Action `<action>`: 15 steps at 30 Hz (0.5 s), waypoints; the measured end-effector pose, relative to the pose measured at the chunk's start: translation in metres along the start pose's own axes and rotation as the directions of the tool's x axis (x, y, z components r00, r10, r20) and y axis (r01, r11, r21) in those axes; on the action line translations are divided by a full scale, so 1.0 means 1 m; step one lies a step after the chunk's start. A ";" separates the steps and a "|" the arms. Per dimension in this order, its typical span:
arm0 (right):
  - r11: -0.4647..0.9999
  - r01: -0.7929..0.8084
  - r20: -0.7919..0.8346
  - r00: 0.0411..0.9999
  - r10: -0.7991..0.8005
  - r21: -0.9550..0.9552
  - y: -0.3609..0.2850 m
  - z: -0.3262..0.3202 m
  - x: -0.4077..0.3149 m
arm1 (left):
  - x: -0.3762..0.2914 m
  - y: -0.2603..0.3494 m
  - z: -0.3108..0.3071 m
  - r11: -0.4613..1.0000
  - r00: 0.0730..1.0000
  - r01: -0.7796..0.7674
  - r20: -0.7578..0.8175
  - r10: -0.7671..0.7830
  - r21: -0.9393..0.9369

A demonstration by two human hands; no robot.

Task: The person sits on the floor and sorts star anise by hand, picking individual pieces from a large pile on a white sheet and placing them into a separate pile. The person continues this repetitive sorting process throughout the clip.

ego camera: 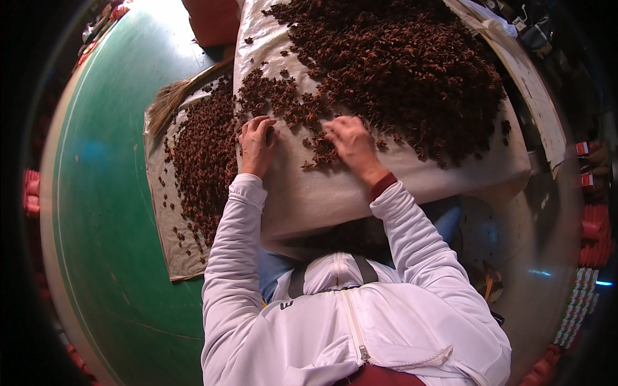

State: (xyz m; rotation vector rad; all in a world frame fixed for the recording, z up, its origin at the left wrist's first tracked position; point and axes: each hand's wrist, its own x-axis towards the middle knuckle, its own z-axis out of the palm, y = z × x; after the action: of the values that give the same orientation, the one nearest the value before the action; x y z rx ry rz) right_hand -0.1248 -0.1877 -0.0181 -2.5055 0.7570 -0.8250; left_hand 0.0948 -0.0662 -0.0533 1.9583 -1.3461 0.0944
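A large heap of dried star anise (386,62) covers the far part of a table draped in a pale plastic sheet (309,202). My left hand (258,147) is at the sheet's left edge, fingers curled around a dark piece that looks like star anise (270,134). Beyond it lies a looser patch of star anise (270,94). My right hand (353,144) is slightly blurred over a small cluster of star anise (324,152), its fingertips bent down at the pieces. Whether it grips any cannot be made out.
Lower down on the left, more star anise (205,154) lies spread on a floor sheet (166,241), with a straw broom (166,103) across its far corner. The floor (111,193) is green. A worn white board (536,96) borders the table's right. Red packs (596,231) stand far right.
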 end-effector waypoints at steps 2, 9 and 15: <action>0.996 -0.083 -0.061 0.995 0.081 -0.037 0.012 -0.006 0.018 | -0.002 0.010 0.004 0.999 0.999 -0.011 -0.043 0.009 -0.045; 0.962 -0.028 0.026 0.999 0.036 -0.272 0.040 0.038 0.063 | 0.004 0.059 0.020 0.989 0.987 -0.142 0.073 0.145 -0.043; 0.975 0.001 0.239 0.970 0.054 -0.223 0.041 0.013 0.037 | 0.015 0.046 0.025 0.975 0.974 -0.108 0.218 0.064 0.197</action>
State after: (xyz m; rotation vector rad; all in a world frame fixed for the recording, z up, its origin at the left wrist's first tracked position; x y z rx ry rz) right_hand -0.1060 -0.2392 -0.0329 -2.7193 0.8336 -0.4303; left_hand 0.0550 -0.1009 -0.0402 2.1304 -1.6160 0.0723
